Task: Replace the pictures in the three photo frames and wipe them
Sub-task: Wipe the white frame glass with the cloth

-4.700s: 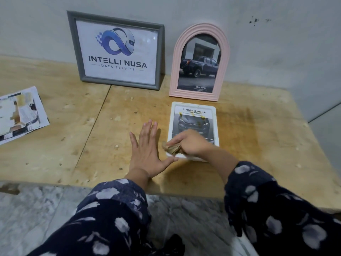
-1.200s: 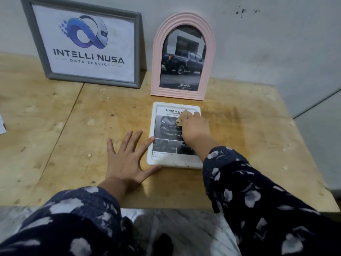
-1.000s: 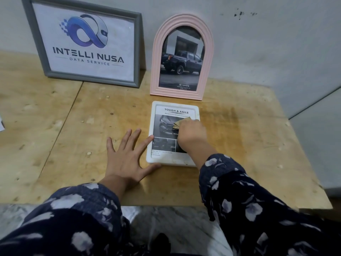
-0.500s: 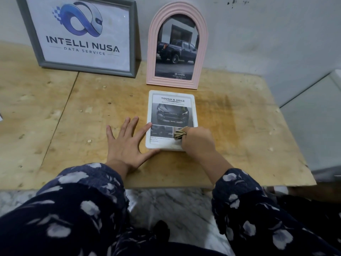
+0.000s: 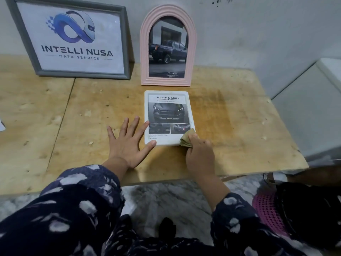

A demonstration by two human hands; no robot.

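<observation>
centrally, a white photo frame [image 5: 169,118] lay flat, face up, on the wooden table [image 5: 239,126], just in front of the pink arched frame [image 5: 168,45]; its picture showed the heading "tough & agile" above a dark car seen from the front and two smaller car views. the left hand [image 5: 127,144] lay palm down on the table with its fingers spread open, holding nothing; the index fingertip touched the white frame's left edge and the thumb tip pressed on its near left corner. the right hand [image 5: 200,154] was closed around a folded tan cloth [image 5: 186,138], which rested on the near right corner of the white frame. the pink arched frame stood upright against the grey wall [image 5: 258,34], holding a picture of a dark pickup truck with a toyota mark below. to its left, the grey rectangular frame [image 5: 73,39] also leaned against the wall and displayed an "intelli nusa data service" logo. both forearms wore dark sleeves [image 5: 77,204] with a pale floral print. a marbled floor [image 5: 175,198] showed below the table's near edge
</observation>
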